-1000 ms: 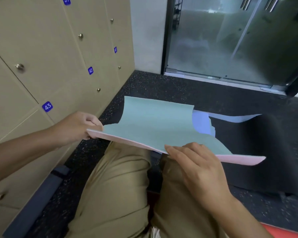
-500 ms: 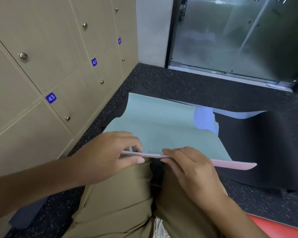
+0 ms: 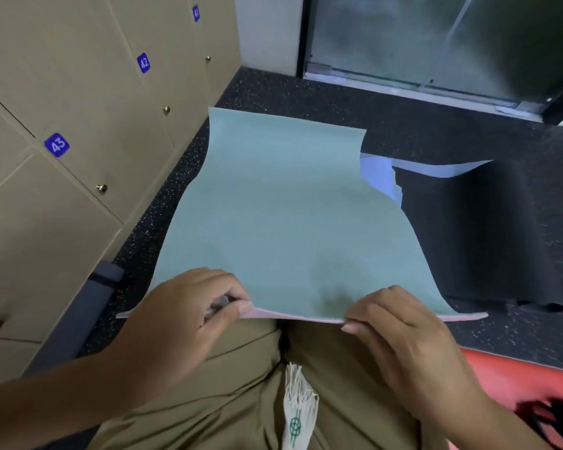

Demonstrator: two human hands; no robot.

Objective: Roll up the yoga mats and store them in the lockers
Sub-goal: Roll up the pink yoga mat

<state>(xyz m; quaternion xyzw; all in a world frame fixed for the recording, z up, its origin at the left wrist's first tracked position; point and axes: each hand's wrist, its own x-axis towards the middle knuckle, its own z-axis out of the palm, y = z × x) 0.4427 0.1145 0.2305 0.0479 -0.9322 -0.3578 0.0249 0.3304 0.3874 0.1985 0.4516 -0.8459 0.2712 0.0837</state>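
Note:
A thin yoga mat, pale green on top and pink underneath, lies stretched out on the floor ahead of my knees, its near edge lifted over my lap. My left hand pinches that near edge left of centre, thumb on top. My right hand grips the same edge right of centre, fingers curled over it. A black mat with a light blue underside lies to the right, partly under the green one. Beige numbered lockers line the left wall, all doors closed.
A red mat lies at the lower right beside my leg. A dark blue mat strip runs along the locker base at left. Glass doors stand beyond the speckled black floor.
My left hand moved from the mat's left corner inward to the near edge. The mat now lies flatter and closer over my lap, and my view has tilted down.

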